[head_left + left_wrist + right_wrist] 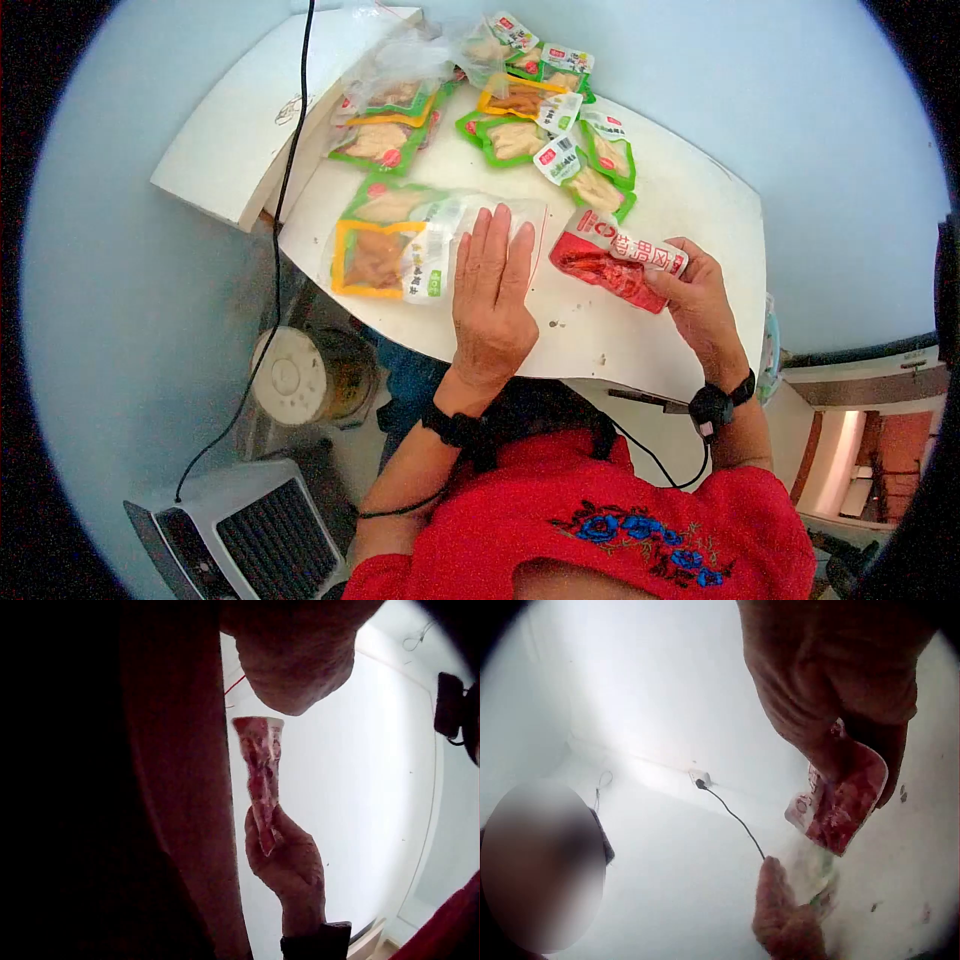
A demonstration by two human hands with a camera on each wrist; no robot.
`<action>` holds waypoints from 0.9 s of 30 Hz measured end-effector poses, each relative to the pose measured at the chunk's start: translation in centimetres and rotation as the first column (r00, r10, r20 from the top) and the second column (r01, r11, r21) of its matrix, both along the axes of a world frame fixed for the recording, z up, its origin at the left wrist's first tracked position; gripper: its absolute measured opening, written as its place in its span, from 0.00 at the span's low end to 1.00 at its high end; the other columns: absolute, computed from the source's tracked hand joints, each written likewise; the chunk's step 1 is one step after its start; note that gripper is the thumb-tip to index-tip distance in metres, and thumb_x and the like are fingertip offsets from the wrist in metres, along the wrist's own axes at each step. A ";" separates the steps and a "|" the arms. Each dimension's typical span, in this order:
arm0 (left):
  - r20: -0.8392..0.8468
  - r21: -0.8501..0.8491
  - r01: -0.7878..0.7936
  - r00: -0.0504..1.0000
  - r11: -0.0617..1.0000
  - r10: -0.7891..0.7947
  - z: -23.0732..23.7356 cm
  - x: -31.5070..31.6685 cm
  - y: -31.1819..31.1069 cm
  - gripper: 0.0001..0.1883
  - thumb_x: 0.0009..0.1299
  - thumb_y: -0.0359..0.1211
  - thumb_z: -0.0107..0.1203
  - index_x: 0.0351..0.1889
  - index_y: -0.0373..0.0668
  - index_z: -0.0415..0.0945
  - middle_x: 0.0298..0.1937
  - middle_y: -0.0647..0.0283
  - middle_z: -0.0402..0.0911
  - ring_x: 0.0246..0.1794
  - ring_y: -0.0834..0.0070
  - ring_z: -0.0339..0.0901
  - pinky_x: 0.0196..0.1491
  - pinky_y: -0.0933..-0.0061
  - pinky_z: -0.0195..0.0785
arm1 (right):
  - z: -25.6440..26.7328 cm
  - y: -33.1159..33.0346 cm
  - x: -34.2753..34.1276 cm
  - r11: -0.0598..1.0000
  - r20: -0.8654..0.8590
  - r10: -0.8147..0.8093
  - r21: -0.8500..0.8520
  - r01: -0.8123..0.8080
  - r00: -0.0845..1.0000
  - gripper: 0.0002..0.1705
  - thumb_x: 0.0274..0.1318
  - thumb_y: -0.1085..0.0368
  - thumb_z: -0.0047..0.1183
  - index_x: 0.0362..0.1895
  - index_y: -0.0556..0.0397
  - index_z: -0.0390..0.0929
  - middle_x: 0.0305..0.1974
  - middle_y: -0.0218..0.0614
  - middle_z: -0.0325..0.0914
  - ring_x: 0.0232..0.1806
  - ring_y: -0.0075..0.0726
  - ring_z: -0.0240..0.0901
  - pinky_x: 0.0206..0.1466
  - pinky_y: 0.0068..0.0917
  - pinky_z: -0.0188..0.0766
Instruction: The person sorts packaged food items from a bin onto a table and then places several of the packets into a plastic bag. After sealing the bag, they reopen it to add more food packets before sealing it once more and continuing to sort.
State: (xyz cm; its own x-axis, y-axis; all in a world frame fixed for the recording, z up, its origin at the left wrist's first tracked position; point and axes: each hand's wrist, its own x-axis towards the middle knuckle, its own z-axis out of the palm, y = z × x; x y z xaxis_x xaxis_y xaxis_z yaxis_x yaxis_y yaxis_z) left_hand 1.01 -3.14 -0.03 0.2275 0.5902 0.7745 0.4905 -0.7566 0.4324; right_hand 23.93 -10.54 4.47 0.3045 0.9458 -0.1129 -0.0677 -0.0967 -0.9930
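Note:
My right hand (700,300) pinches one end of a red food packet (610,265) between thumb and fingers, its white printed band upward. In the right wrist view that red packet (847,806) bends slightly below the fingers. My left hand (492,305) has its fingers straight, over the right part of a clear plastic bag (520,215). Inside the bag a yellow-framed packet (378,262) and a green-edged packet (390,203) show to the left of that hand. The left wrist view shows the red packet (262,761) held from below, beside the left hand.
Several green-edged packets (515,140) lie toward the back of the white table (690,190). More packets (378,145) and crumpled clear plastic (400,55) are at the back left. A black cable (287,190) hangs down on the left, above a heater-like appliance (270,530) and a round-lidded container (290,375).

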 end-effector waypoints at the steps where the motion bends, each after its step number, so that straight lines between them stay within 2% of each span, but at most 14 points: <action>1: 0.002 -0.004 0.005 1.000 1.000 -0.005 0.0 0.0 0.0 0.30 0.55 0.15 0.39 0.60 0.32 0.69 0.67 0.42 0.65 0.69 0.46 0.61 0.71 0.48 0.51 | 0.6 0.0 -0.7 1.000 -0.069 -0.007 0.009 0.008 0.998 0.16 0.54 0.73 0.59 0.48 0.60 0.73 0.38 0.37 0.81 0.33 0.24 0.78 0.35 0.21 0.75; 2: -0.001 -0.004 0.006 1.000 1.000 -0.006 0.0 -0.1 0.0 0.30 0.56 0.15 0.39 0.60 0.32 0.69 0.67 0.42 0.65 0.69 0.46 0.61 0.70 0.48 0.51 | 1.0 0.1 -1.3 1.000 -0.138 -0.011 0.019 0.014 0.990 0.16 0.56 0.74 0.57 0.49 0.60 0.72 0.40 0.38 0.81 0.35 0.24 0.79 0.37 0.22 0.77; 5: -0.022 0.003 -0.004 1.000 1.000 0.004 0.0 -0.2 0.0 0.28 0.59 0.17 0.41 0.61 0.32 0.69 0.67 0.43 0.65 0.69 0.46 0.62 0.69 0.47 0.52 | 1.5 0.7 -2.0 0.989 -0.145 0.139 -0.036 -0.145 0.980 0.18 0.57 0.73 0.56 0.52 0.62 0.71 0.44 0.41 0.81 0.41 0.27 0.79 0.45 0.25 0.79; 8: -0.059 0.013 -0.016 0.998 1.000 0.017 0.2 -0.3 -0.2 0.27 0.62 0.20 0.44 0.63 0.34 0.68 0.67 0.43 0.65 0.69 0.46 0.63 0.67 0.46 0.55 | 0.5 1.7 -2.7 0.977 -0.258 0.201 -0.022 -0.213 0.945 0.19 0.59 0.73 0.54 0.54 0.64 0.70 0.46 0.43 0.80 0.44 0.30 0.79 0.50 0.27 0.78; 14: -0.092 0.033 -0.028 0.995 0.999 0.031 0.1 -0.3 -0.3 0.24 0.64 0.22 0.41 0.61 0.32 0.69 0.66 0.42 0.67 0.67 0.45 0.64 0.69 0.45 0.51 | 0.7 2.8 -4.3 0.954 -0.471 0.269 0.015 -0.298 0.840 0.19 0.63 0.70 0.50 0.56 0.67 0.68 0.51 0.46 0.78 0.49 0.36 0.79 0.56 0.33 0.75; 17: -0.045 0.038 0.002 0.999 0.999 0.000 0.1 -0.1 -0.2 0.24 0.64 0.22 0.41 0.60 0.32 0.69 0.66 0.42 0.66 0.67 0.45 0.64 0.69 0.45 0.51 | 0.6 3.3 -5.0 0.951 -0.553 0.263 0.008 -0.310 0.791 0.19 0.66 0.67 0.47 0.57 0.68 0.68 0.53 0.47 0.76 0.51 0.39 0.77 0.60 0.36 0.73; 23: -0.063 0.045 -0.004 0.998 0.999 0.007 0.0 -0.2 -0.4 0.23 0.64 0.22 0.42 0.59 0.32 0.70 0.66 0.41 0.67 0.67 0.45 0.64 0.69 0.44 0.51 | 0.4 4.8 -7.2 0.940 -0.672 0.296 0.078 -0.333 0.679 0.18 0.67 0.66 0.45 0.55 0.67 0.70 0.53 0.47 0.76 0.54 0.39 0.75 0.60 0.36 0.72; 27: -0.045 0.053 -0.008 0.999 0.999 0.011 -0.1 0.0 -0.6 0.24 0.63 0.21 0.43 0.59 0.32 0.70 0.65 0.41 0.68 0.67 0.45 0.64 0.69 0.44 0.50 | -1.0 5.9 -6.8 0.919 -0.683 0.355 0.128 -0.374 0.638 0.18 0.66 0.67 0.45 0.54 0.67 0.70 0.51 0.47 0.77 0.53 0.40 0.76 0.61 0.38 0.72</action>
State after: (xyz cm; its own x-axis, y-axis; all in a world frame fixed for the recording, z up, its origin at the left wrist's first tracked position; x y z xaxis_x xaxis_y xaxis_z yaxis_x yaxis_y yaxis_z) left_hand 1.01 -3.69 -0.10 0.2579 0.5511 0.7936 0.5161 -0.7729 0.3691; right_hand 17.11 -4.68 3.50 -0.2355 0.9572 -0.1684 -0.6752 -0.2858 -0.6800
